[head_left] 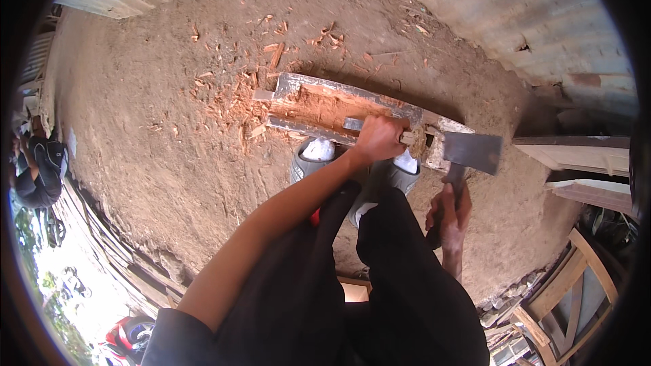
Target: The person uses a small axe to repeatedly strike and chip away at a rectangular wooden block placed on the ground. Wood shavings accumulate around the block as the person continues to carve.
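A long, weathered wooden piece point(313, 104) lies on the dirt in front of my feet, with a roughly hollowed, pale reddish channel along it. My left hand point(378, 137) is closed around a chisel, whose metal blade point(353, 124) rests flat over the channel, pointing left. To the right of it, my right hand point(447, 215) grips the handle of a cleaver-like tool with a broad dark metal blade point(472, 152), held beside the chisel's handle end and over the wood's right end.
Wood chips point(241, 91) litter the dirt around the piece. Corrugated metal sheets point(508, 7) line the top and right. Wooden frames point(569, 285) lean at lower right. Another person point(39, 169) sits at far left, near stacked boards; a red motorbike point(125, 339) stands at lower left.
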{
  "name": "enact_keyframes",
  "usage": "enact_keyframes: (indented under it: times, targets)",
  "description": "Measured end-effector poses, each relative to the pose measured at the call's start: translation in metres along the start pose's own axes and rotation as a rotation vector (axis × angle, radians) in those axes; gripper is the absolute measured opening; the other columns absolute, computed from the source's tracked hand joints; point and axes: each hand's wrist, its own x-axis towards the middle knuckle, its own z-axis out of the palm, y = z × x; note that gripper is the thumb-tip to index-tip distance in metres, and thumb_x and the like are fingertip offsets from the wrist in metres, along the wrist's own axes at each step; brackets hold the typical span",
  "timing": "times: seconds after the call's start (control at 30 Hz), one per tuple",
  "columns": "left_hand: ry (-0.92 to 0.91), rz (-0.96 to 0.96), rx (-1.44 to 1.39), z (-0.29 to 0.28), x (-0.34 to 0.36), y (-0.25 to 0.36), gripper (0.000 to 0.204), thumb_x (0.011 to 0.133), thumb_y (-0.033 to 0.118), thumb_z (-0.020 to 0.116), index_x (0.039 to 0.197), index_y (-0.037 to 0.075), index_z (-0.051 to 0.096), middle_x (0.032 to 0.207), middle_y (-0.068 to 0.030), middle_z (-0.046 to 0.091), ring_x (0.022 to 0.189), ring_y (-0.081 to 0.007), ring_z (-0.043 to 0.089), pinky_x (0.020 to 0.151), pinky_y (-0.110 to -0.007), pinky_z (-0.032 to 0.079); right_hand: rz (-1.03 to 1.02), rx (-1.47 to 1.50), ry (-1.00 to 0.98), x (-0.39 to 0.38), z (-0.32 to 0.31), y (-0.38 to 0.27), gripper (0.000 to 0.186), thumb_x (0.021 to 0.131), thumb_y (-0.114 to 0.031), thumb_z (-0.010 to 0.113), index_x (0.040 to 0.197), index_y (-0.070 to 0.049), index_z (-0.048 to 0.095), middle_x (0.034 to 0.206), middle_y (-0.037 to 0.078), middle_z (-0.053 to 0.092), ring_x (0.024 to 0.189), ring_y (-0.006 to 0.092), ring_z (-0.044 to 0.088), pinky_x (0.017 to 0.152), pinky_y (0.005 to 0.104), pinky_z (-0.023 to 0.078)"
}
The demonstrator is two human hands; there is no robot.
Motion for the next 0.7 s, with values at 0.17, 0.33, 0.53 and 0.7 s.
enact_keyframes:
  times: [0.17, 0.33, 0.53, 0.7]
  targets:
    - [0.021, 0.002, -0.02, 0.001, 0.005, 0.008, 0.028, 0.068, 0.02, 0.072, 0.095, 0.014, 0.073, 0.075, -0.0141, 0.071, 0.074, -0.0345, 0.071, 0.065, -0.047, 0.053, -0.107, 0.13, 0.234, -0.006, 0.034, 0.015, 0.032, 0.108, -0.031, 0.054, 0.125, -0.005, 0.05, 0.067, 0.005, 0.052, 0.043, 0.0127, 0.05, 0.037, 0.0274, 0.039]
    - [0.013, -0.092, 0.01, -0.002, 0.005, 0.005, 0.033, 0.064, 0.02, 0.075, 0.097, 0.014, 0.075, 0.078, -0.0111, 0.072, 0.076, -0.0324, 0.071, 0.066, -0.045, 0.053, 0.038, -0.113, -0.056, 0.013, 0.019, -0.008, 0.03, 0.106, -0.031, 0.057, 0.117, -0.004, 0.053, 0.065, 0.004, 0.05, 0.043, 0.0134, 0.05, 0.038, 0.0284, 0.041]
    - [-0.002, -0.045, 0.001, 0.004, 0.007, 0.002, 0.027, 0.069, 0.018, 0.071, 0.095, 0.012, 0.071, 0.075, -0.0143, 0.071, 0.073, -0.0363, 0.071, 0.064, -0.049, 0.053, -0.112, 0.043, 0.057, 0.013, 0.002, -0.014, 0.031, 0.107, -0.034, 0.052, 0.111, -0.004, 0.048, 0.063, 0.003, 0.049, 0.04, 0.0145, 0.05, 0.037, 0.0292, 0.041]
    - [0.01, 0.007, 0.037, 0.009, 0.007, 0.001, 0.022, 0.069, 0.018, 0.07, 0.089, 0.01, 0.067, 0.072, -0.0158, 0.069, 0.073, -0.0372, 0.071, 0.062, -0.051, 0.053, 0.105, -0.154, -0.014, 0.013, 0.013, 0.017, 0.03, 0.105, -0.033, 0.058, 0.115, -0.005, 0.049, 0.062, 0.003, 0.048, 0.04, 0.0137, 0.048, 0.035, 0.0296, 0.04]
